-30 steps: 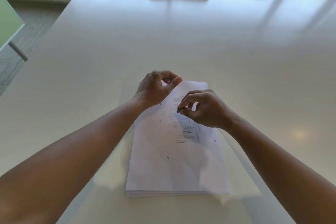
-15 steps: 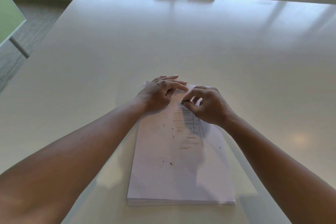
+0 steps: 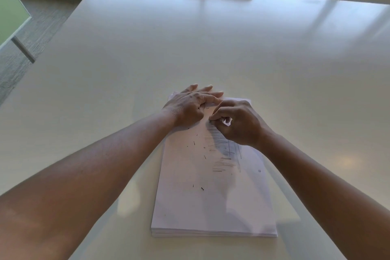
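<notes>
White paper in a thick rectangular stack (image 3: 213, 207) lies near centre on the glossy white table (image 3: 211, 48). Head view: the left hand (image 3: 187, 107) rests flat on the stack's far-left corner, fingers straight. Just right of it, the right hand (image 3: 236, 124) has its fingers curled, pinching a tiny dark object (image 3: 210, 120) at the top sheet; what it is cannot be told. Short dark flecks (image 3: 194, 143) dot the sheet.

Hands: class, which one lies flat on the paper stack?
The left hand, fingers straight on the far end of the stack; the right hand curls, pinching a dark bit.
</notes>
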A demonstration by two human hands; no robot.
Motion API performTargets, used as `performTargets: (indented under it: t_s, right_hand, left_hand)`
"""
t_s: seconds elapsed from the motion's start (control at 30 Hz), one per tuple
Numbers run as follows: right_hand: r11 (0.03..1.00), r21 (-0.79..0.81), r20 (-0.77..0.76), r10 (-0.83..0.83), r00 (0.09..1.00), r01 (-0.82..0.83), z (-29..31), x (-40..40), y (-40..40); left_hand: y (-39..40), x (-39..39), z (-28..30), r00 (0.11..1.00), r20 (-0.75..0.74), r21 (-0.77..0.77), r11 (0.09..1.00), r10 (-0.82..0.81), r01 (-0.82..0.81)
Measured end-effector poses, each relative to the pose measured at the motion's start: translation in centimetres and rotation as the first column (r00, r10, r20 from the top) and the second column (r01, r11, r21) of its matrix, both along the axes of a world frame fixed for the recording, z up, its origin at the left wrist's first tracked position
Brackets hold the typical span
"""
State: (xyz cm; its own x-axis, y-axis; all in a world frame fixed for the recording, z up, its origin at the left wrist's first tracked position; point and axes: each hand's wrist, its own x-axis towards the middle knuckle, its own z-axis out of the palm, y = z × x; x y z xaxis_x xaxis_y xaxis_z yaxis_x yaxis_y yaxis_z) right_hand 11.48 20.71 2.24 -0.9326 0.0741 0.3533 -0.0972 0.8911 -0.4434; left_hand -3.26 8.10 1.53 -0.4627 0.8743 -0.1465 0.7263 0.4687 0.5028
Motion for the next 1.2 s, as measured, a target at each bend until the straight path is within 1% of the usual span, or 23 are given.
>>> performTargets:
  t_s: [0.13,0.2,0.27,0.37,0.43,0.5,0.57,0.63,0.7,0.77,0.8,0.83,0.9,0.97,1.0,1.03,1.17,1.2]
  right_hand:
    - [0.995,-0.027,-0.035,-0.098,0.995,0.097,0.3,-0.8,0.5]
    - [0.992,-0.039,-0.02,-0.118,0.993,0.117,0.3,-0.9,0.6]
    - [0.996,-0.026,0.016,-0.084,0.996,0.085,0.3,-0.7,0.5]
    - [0.999,-0.023,0.083,0.024,0.996,-0.022,0.7,0.0,0.3]
    - [0.998,-0.032,0.109,0.053,0.993,-0.05,1.0,0.1,0.4]
    - [1.0,-0.01,0.084,0.023,0.996,-0.022,1.0,-0.4,0.6]
    - [0.999,0.011,0.027,-0.046,0.999,0.046,0.6,-0.9,0.7]
    - [0.997,0.005,-0.008,-0.076,0.997,0.076,0.4,-1.0,0.4]
    - [1.0,-0.008,-0.002,-0.004,1.0,0.004,0.3,-0.5,-0.1]
    - [0.995,-0.026,0.035,0.093,0.995,-0.092,0.4,0.2,-0.5]
    - [0.993,-0.028,0.05,0.112,0.992,-0.111,0.5,0.4,-0.4]
    - [0.994,-0.022,0.048,0.104,0.993,-0.103,0.5,0.3,-0.2]
    - [1.0,-0.013,0.006,0.018,1.0,-0.018,0.2,-0.5,0.6]
    - [0.997,-0.039,-0.026,-0.075,0.997,0.074,0.0,-1.0,1.2]
    - [0.995,-0.054,-0.036,-0.09,0.995,0.088,-0.1,-1.1,1.2]
    - [0.995,-0.062,-0.035,-0.076,0.997,0.073,-0.2,-1.0,1.1]
    - [0.995,-0.053,0.047,0.089,0.995,-0.087,0.2,0.0,0.0]
    - [0.995,-0.044,0.051,0.093,0.994,-0.091,0.3,-0.1,0.1]
  left_hand:
    - [0.1,-0.2,-0.2,1.0,-0.003,-0.002,1.0,0.005,-0.005]
    - [0.1,-0.1,-0.2,1.0,-0.004,-0.006,1.0,0.011,-0.011]
    - [0.1,-0.1,0.0,1.0,-0.006,-0.008,1.0,0.006,-0.006]
    - [0.1,0.0,0.2,1.0,-0.019,-0.017,1.0,-0.003,0.002]
    - [0.1,-0.1,0.0,1.0,-0.024,-0.019,1.0,-0.006,0.006]
    - [0.1,-0.1,0.0,1.0,-0.028,-0.014,1.0,-0.011,0.011]
    - [0.1,-0.1,0.0,1.0,-0.018,-0.02,1.0,-0.007,0.006]
    - [0.1,0.0,0.2,1.0,-0.015,-0.021,1.0,-0.002,0.002]
    - [0.0,0.1,0.4,1.0,-0.02,-0.017,1.0,0.001,-0.001]
    - [0.0,0.2,0.6,1.0,-0.026,-0.022,1.0,-0.001,0.001]
    - [0.0,0.2,0.6,1.0,-0.027,-0.023,1.0,-0.002,0.001]
    - [0.0,0.2,0.5,1.0,-0.027,-0.023,1.0,0.0,-0.001]
    - [0.0,0.2,0.4,1.0,-0.023,-0.021,1.0,0.007,-0.007]
    - [0.0,0.2,0.3,1.0,-0.018,-0.023,1.0,0.009,-0.01]
    - [0.0,0.3,0.3,1.0,-0.019,-0.024,1.0,0.008,-0.009]
    - [0.1,0.3,0.4,1.0,-0.02,-0.022,1.0,0.009,-0.01]
    - [0.0,0.3,0.5,1.0,-0.02,-0.018,1.0,0.013,-0.014]
    - [0.0,0.3,0.5,1.0,-0.019,-0.013,1.0,0.012,-0.012]
